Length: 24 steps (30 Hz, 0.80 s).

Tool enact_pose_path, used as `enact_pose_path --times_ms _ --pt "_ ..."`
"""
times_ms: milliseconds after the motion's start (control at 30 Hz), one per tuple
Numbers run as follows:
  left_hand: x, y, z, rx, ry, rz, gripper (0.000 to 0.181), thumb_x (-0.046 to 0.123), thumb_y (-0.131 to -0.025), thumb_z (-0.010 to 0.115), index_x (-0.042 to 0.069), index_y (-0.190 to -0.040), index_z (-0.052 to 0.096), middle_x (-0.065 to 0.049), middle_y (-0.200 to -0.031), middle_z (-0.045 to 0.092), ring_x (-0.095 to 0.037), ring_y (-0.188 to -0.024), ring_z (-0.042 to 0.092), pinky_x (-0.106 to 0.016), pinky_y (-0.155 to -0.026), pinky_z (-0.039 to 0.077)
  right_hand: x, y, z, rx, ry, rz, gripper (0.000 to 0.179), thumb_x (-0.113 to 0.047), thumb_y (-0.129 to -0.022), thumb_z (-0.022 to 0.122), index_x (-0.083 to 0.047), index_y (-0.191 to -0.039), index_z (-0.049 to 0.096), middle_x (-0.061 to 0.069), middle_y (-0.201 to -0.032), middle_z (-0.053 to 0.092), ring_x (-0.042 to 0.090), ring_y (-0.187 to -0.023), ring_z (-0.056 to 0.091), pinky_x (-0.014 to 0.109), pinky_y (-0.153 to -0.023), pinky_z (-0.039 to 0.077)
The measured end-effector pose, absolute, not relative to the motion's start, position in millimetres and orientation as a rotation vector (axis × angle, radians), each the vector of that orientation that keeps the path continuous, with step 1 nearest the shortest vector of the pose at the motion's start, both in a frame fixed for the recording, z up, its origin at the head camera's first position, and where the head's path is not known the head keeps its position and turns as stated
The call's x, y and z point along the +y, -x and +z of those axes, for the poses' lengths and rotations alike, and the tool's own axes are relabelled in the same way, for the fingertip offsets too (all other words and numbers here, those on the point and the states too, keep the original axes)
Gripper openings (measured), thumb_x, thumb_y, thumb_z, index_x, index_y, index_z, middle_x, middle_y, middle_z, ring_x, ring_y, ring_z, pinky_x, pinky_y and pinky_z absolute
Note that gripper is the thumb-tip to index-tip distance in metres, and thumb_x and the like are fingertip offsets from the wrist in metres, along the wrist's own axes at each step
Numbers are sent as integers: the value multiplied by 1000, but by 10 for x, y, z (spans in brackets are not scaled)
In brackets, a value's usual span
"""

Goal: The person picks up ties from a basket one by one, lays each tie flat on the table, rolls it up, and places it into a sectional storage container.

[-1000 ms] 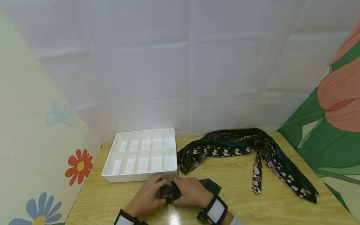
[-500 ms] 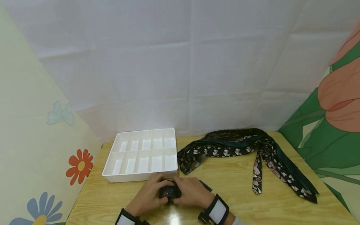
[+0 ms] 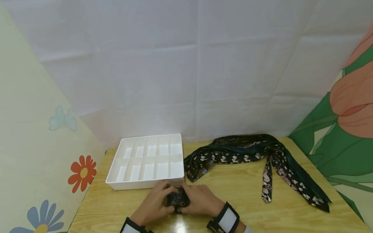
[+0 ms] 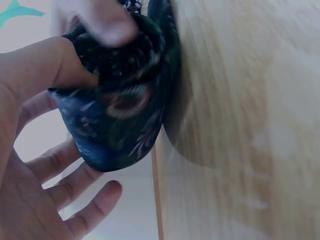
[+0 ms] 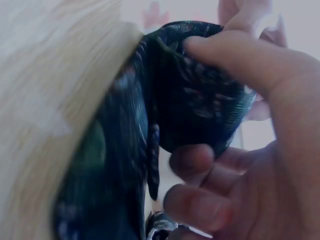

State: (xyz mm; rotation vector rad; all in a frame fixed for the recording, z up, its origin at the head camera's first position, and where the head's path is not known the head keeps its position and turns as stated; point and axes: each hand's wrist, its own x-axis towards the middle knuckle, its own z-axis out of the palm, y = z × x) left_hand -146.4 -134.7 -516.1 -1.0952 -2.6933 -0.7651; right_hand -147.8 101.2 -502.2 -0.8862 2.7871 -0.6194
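Rolled tie (image 3: pixel 181 198): dark, patterned, near on the table (image 3: pixel 250 215), in front of the white tray (image 3: pixel 142 185)
Left hand (image 3: pixel 153 201): grasps its left side, thumb inside the coil
Right hand (image 3: pixel 201 200): grips its right side
Other ties (image 3: pixel 234 159): far right, beside the tray

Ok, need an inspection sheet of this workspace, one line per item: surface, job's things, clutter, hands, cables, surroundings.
Surface: wood-grain table; bright glare spot nearest the wearer.
Job's things: rolled dark patterned cloth, between the hands; white tray, two rows of five compartments; draped dark cloth strips, to the tray's right, some floral.
Clutter: nothing seen.
Left hand: holds the rolled dark patterned cloth.
Right hand: holds its other side.
Cables: nothing seen.
Surroundings: creased white sheet behind; flower-decorated panels left and right.
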Motion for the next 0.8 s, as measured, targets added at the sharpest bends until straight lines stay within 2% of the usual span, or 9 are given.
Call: enact_pose_path --times_ms 67,167,300,400,467,600,700,800 --pt "-1342 1463 -5160 -2682 1102 -769 51 24 -78 90 31 -125 70 9 -120 62 -10 -109 56 -35 -91 54 1021 1483 -5013 2777 892 -636 63 -52 -85 84 -22 -133 58 -8 -95 73 0 -70 59 25 -60 47" --pt "-1337 1459 -5173 -2672 1112 -781 55 25 -78 90 30 -128 69 9 -121 62 -9 -111 57 -35 -92 55 1035 1487 -5000 2767 887 -630 58 -46 -83 85 -22 -129 59 -8 -92 72 0 -69 58 25 -59 47" --pt "-1340 1454 -5183 -2676 1109 -802 54 22 -77 89 30 -127 71 10 -117 61 -6 -105 55 -31 -88 54 1043 1487 -5007 2775 890 -630 55 -53 -84 84 -25 -124 59 -9 -93 72 0 -69 59 24 -60 48" --pt "-1334 1445 -5179 -2667 1106 -801 60 24 -76 91 29 -131 69 9 -120 61 -8 -108 56 -34 -92 55 1046 1477 -5012 2796 905 -629 61 -53 -82 86 -24 -128 59 -7 -98 74 1 -73 62 25 -62 50" --pt "-1322 1441 -5179 -2651 1123 -792 61 26 -74 93 29 -130 68 9 -121 61 -9 -112 57 -36 -94 55 1052 1469 -5011 2804 909 -616 62 -50 -81 88 -22 -128 59 -6 -97 74 2 -73 63 26 -62 50" --pt "-1305 1439 -5190 -2621 1159 -799 57 24 -70 94 29 -122 72 9 -119 61 -9 -111 57 -36 -95 55 1067 1445 -5000 2800 910 -619 62 -55 -81 87 -24 -126 59 -6 -99 75 3 -75 64 26 -62 50" --pt "-1304 1431 -5193 -2653 1160 -888 67 20 -71 93 30 -132 68 9 -126 60 -9 -116 57 -36 -98 56 1082 1426 -5006 2797 921 -622 65 -55 -80 87 -24 -131 60 -6 -104 76 4 -80 67 27 -66 53" --pt "-1300 1418 -5202 -2704 1169 -1004 69 15 -75 90 29 -137 63 8 -131 57 -9 -118 58 -35 -99 57 1098 1416 -5018 2800 923 -604 64 -53 -79 88 -24 -129 61 -7 -102 76 3 -79 66 27 -65 53"
